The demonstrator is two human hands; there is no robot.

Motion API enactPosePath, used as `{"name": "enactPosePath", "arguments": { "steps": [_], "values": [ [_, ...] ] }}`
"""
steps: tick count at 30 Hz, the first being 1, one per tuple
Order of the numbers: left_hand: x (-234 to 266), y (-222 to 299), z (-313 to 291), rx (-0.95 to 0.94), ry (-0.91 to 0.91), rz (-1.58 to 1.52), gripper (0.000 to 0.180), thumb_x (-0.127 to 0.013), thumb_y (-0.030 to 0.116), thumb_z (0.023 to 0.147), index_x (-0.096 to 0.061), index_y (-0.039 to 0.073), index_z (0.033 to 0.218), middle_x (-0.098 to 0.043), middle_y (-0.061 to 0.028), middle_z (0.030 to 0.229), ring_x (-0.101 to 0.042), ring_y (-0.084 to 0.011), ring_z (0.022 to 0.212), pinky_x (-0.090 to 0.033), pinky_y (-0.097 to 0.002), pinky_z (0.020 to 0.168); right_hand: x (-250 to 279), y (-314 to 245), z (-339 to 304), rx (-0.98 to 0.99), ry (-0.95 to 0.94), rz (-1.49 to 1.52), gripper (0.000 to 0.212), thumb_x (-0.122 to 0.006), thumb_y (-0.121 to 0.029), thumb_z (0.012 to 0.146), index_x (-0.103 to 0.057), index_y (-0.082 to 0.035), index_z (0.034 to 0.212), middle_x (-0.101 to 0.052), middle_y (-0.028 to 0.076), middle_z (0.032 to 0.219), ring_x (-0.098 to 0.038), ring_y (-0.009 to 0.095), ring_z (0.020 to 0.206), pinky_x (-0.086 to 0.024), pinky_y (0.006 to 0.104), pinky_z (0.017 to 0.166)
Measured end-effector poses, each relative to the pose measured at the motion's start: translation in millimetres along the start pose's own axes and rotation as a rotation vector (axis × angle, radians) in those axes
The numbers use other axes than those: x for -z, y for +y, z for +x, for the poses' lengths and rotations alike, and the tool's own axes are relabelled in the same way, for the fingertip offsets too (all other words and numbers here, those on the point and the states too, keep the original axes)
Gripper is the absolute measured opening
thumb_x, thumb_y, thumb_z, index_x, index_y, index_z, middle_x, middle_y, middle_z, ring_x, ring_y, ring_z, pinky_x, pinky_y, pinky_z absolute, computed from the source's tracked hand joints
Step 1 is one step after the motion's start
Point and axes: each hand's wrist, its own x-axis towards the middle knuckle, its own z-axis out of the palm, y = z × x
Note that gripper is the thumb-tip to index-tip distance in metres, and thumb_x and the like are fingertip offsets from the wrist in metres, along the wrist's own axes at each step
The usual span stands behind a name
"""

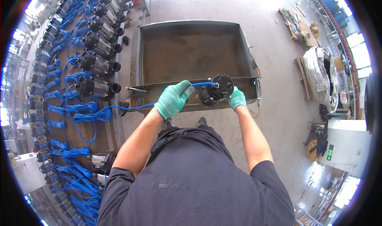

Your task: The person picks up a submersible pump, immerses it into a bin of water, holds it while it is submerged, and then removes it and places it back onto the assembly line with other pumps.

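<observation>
My left hand (174, 99), in a green knitted glove, is closed around a blue cable (202, 84). From there the cable runs right into the black top of a submersible pump (223, 85), and its other end trails left to the row of pumps. My right hand (237, 98), gloved in green too, grips the right side of that pump; some of its fingers are hidden behind the body. The pump stands over the near edge of a metal tank (191, 24) of brownish water, beside a bar across the tank. What supports the pump underneath cannot be seen.
On the left, a long bench (85, 134) carries several steel-and-black pumps (95, 86) and bundles of blue cable (93, 115). A thin hose (254, 60) hangs by the tank's right wall. Pallets and a white plastic-wrapped load (318, 74) stand on the floor at right.
</observation>
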Motion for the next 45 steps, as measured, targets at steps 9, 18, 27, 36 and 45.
{"name": "enactPosePath", "arguments": {
  "steps": [9,18,27,36,45],
  "values": [
    [75.1,-61.3,-84.2,0.61,0.538,-0.804,0.028,-0.058,0.034,0.104,-0.064,0.008,0.093,-0.053,0.0029,0.064,-0.04,-0.0072,0.043,-0.027,-0.024,0.037,33.3,-44.8,-39.1,0.292,0.073,0.5,0.038,-0.077,-0.025,0.089,-0.068,0.0,0.116,-0.075,0.02,0.099,-0.075,0.029,0.088,-0.058,0.038,0.08],
    [80.9,-109.2,-102.0,0.567,0.546,-0.575,0.024,-0.06,0.033,0.103,-0.068,0.013,0.091,-0.056,0.0041,0.061,-0.045,-0.0058,0.046,-0.03,-0.0231,0.039,43.6,-141.6,-77.4,0.355,0.027,0.42,0.032,-0.076,-0.025,0.086,-0.069,-0.004,0.11,-0.073,0.018,0.096,-0.071,0.036,0.087,-0.056,0.0419,0.079],
    [36.2,3.1,-36.6,0.132,0.085,-0.32,0.025,-0.056,0.025,0.107,-0.065,0.003,0.1,-0.06,0.0018,0.079,-0.053,-0.0071,0.071,-0.044,-0.0241,0.067,-47.9,0.0,-4.7,0.141,0.089,0.411,0.026,-0.067,-0.011,0.092,-0.07,-0.005,0.117,-0.07,0.021,0.113,-0.069,0.036,0.101,-0.054,0.0422,0.089],
    [25.8,-10.2,-21.3,0.129,0.053,-0.394,0.024,-0.055,0.021,0.107,-0.065,0.001,0.099,-0.062,-0.0002,0.077,-0.057,-0.0085,0.071,-0.047,-0.0257,0.068,-44.9,-7.7,-9.7,0.153,0.169,0.339,0.02,-0.064,-0.008,0.091,-0.07,-0.005,0.11,-0.07,0.021,0.107,-0.067,0.039,0.101,-0.053,0.0463,0.089],
    [31.9,-19.1,-47.1,0.158,0.274,-0.449,0.028,-0.058,0.028,0.106,-0.068,0.002,0.102,-0.064,-0.0015,0.077,-0.056,-0.0087,0.07,-0.047,-0.0284,0.066,-46.2,25.7,17.5,0.049,-0.152,0.457,0.037,-0.059,-0.01,0.092,-0.063,-0.001,0.128,-0.074,0.016,0.11,-0.071,0.023,0.089,-0.056,0.0357,0.083]
  ]
}}
